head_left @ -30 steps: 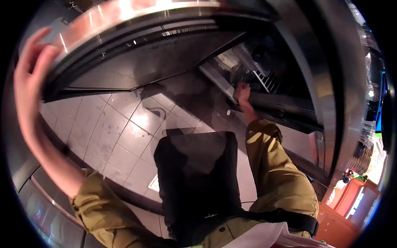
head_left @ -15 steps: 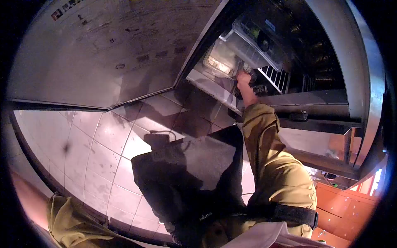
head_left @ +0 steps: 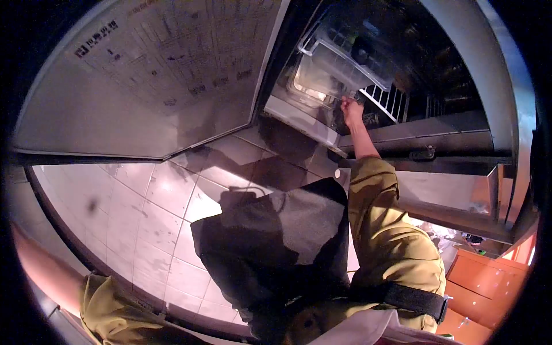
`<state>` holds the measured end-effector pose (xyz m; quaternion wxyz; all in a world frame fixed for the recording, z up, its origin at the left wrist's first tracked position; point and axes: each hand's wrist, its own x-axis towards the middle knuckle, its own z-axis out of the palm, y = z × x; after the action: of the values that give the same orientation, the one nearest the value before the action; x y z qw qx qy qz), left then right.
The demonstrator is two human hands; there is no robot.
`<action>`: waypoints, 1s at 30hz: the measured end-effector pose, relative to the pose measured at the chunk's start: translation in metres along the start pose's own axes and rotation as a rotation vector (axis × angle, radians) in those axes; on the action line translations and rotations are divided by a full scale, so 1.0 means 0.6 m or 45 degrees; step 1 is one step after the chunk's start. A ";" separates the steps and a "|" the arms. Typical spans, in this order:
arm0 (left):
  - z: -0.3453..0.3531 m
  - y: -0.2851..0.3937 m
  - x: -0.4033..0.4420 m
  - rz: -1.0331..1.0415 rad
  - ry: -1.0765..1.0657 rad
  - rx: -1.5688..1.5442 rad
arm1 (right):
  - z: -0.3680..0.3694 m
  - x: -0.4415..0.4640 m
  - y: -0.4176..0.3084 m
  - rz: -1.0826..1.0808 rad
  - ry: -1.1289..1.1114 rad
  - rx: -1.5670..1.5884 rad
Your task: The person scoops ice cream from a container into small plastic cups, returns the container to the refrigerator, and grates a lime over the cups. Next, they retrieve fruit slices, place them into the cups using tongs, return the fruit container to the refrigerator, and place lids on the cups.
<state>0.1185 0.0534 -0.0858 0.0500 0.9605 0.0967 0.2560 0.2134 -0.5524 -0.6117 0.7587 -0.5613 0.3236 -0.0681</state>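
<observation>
My right hand [head_left: 352, 111] reaches into the low part of an open cabinet, its fingers curled closed. The fingertips meet the near corner of a clear plastic container [head_left: 313, 80] that has something pale inside; what exactly they pinch is too small to make out. Just above sits a second clear plastic container [head_left: 345, 60] with dark and greenish contents. Of my left arm, only the bare forearm [head_left: 49, 273] shows at the left edge; the hand itself is out of view.
The cabinet door [head_left: 149, 80] stands wide open on the left. A white wire rack [head_left: 386, 104] lies inside, beyond my right hand. Pale floor tiles [head_left: 149, 230] spread below, with my dark apron [head_left: 276, 236] hanging over them. Orange drawers [head_left: 489, 282] are at the lower right.
The view has shifted slightly, and more of the door's print shows. My right hand has drawn back a little to the right, with more of its wrist showing.
</observation>
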 end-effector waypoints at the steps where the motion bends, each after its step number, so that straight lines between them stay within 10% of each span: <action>1: 0.013 0.009 -0.014 0.137 0.133 -0.052 | 0.003 -0.014 -0.014 0.071 -0.121 0.110; 13: 0.025 -0.045 0.041 0.339 0.245 -0.282 | -0.070 -0.342 -0.106 0.132 -0.027 0.038; 16: 0.059 -0.038 -0.003 0.618 1.101 -0.210 | -0.127 -0.391 -0.141 0.088 -0.134 -0.086; 19: 0.073 0.061 -0.167 1.339 -0.307 -0.854 | -0.167 -0.435 -0.147 0.108 -0.105 -0.116; 23: 0.439 0.331 -0.361 0.649 -1.169 -1.096 | -0.194 -0.498 -0.183 0.085 0.029 -0.144; 29: 1.104 0.527 -0.491 -0.256 -0.291 -0.463 | -0.229 -0.563 -0.221 -0.163 0.143 -0.634; 30: 1.069 0.526 -0.453 -0.454 -0.577 -0.783 | -0.240 -0.568 -0.227 -0.122 0.178 -0.693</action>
<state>0.2595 -0.3420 -0.7253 0.3980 0.9010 0.1671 0.0424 -0.0988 -0.5588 -0.3715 0.5520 -0.7528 0.3547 -0.0529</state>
